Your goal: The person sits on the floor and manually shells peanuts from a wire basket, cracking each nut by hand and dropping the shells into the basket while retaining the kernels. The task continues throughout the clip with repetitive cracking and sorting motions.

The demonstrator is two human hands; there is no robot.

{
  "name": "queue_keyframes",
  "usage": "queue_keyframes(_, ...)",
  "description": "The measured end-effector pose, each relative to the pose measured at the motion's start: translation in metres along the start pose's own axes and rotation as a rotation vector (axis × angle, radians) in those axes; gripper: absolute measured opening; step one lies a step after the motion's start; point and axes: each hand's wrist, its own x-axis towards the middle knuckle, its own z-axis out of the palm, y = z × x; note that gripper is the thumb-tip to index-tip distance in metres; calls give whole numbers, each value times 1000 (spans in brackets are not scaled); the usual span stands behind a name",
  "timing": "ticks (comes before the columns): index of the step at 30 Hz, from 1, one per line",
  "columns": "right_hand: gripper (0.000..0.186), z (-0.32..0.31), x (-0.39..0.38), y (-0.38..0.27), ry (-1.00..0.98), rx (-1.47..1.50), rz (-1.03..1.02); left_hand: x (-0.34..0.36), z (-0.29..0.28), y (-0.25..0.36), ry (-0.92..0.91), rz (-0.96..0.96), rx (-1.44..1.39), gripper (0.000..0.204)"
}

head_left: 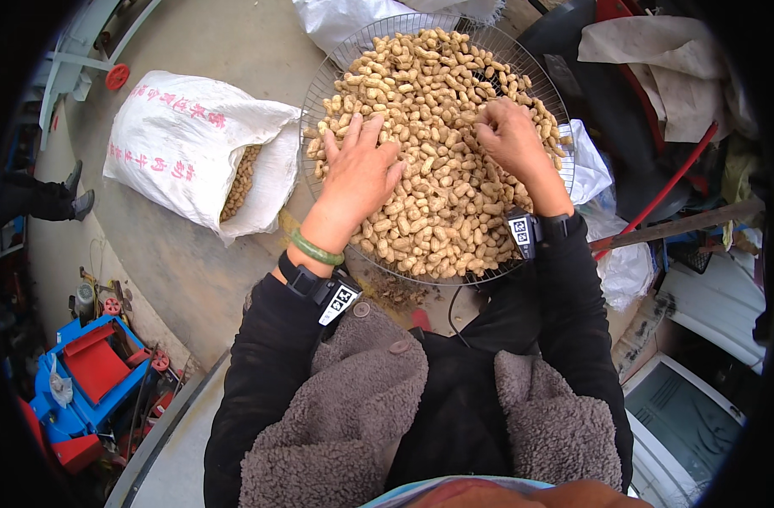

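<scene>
A round wire mesh tray [557, 91] holds a wide heap of unshelled peanuts [437, 190]. My left hand [360, 169] rests on the left side of the heap, fingers spread over the nuts, a green bangle at the wrist. On the right side of the heap, my right hand [512, 140] has its fingers curled together low against the peanuts; whatever is between them is hidden. Each wrist carries a black strapped device. Left of the tray lies a white woven sack [171, 144] with its mouth open, showing peanuts inside.
Another person's legs [52, 190] are at the far left. Blue-and-red machinery [95, 381] sits lower left. At right are a red bar [674, 176], a wooden pole [691, 220], plastic bags and white panels. More white sacks [344, 21] lie behind the tray.
</scene>
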Motion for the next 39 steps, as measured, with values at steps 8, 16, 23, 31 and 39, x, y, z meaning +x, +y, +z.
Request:
queue_keyframes(8, 21, 6, -57, -12, -181, 315, 155, 4, 4, 12, 58, 118, -46, 16)
queue_keyframes(16, 20, 20, -61, -14, -68, 102, -100, -4, 15, 33, -76, 242, -3, 12)
queue_keyframes(23, 50, 10, -70, -14, -51, 370, -123, -6, 14, 35, -108, 174, -19, 17)
queue_keyframes(31, 9, 26, -66, -21, -54, 87, -240, -11, 12, 43, -73, 179, -37, 25)
queue_keyframes(39, 9, 0, -74, -10, -165, 342, -300, -9, 9, 36, -98, 245, 9, 16)
